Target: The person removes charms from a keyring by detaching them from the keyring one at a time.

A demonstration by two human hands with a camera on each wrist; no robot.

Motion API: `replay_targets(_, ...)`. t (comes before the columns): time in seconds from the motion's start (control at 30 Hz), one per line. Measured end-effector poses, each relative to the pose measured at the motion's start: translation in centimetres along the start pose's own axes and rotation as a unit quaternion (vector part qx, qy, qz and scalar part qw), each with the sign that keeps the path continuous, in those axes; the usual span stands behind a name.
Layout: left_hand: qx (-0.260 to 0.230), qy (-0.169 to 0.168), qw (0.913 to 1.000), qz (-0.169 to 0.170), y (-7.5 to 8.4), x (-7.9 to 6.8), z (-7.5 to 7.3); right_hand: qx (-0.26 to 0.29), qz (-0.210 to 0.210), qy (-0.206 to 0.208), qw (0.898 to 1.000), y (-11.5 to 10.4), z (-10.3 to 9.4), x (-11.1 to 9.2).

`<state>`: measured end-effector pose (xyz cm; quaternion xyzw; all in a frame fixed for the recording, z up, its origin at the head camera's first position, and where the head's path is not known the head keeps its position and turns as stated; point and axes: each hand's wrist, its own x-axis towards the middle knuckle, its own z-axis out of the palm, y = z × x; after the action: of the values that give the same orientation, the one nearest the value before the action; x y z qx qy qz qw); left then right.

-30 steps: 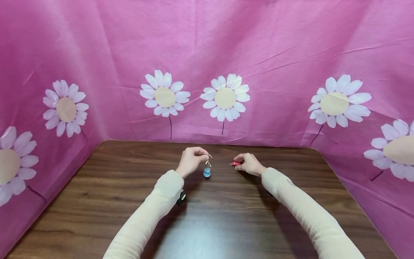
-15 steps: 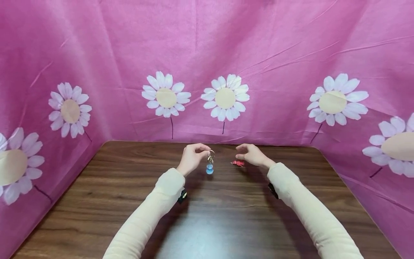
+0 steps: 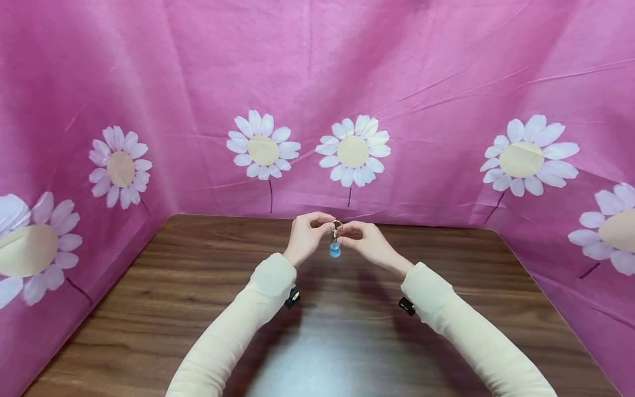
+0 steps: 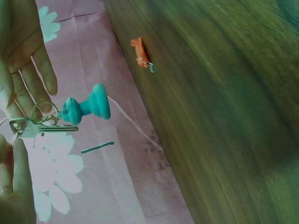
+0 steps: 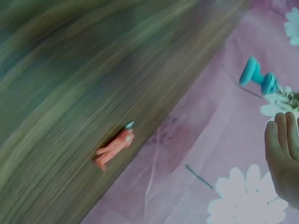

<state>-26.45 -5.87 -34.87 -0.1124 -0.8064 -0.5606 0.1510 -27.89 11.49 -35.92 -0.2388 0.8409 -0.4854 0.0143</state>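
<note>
Above the far part of the table, my left hand pinches a gold key ring between thumb and fingers. A silver key hangs from it, along with a blue spool-shaped charm. My right hand is up close on the ring's other side, thumb and index finger parted; whether it touches the ring I cannot tell. Its other fingers look nearly straight in the left wrist view. A small red figure with a silvery end lies on the table below; in the head view it is hidden by my right hand.
The brown wood-grain table ends at a pink cloth backdrop printed with white daisies. Cloth stands along the table's back and both sides. Black wrist-worn devices sit at both cuffs.
My right hand has let go of the red figure, left it on the table, and moved up and left to the key ring. My left hand has risen slightly, still holding the ring.
</note>
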Motion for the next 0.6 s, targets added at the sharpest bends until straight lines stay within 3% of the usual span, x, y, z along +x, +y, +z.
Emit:
replay_targets(0.37, -0.071, -0.041, 0.9966, 0.001, 1.3, -0.1, 0.1, 0.039, -0.011, 0.032, 0.999, -0.4, 0.6, -0.4)
replay_targets(0.6, -0.07, -0.024, 0.9972, -0.006, 0.9, -0.2, 0.3, 0.055, 0.014, 0.042, 0.997, -0.8, 0.3, -1.2)
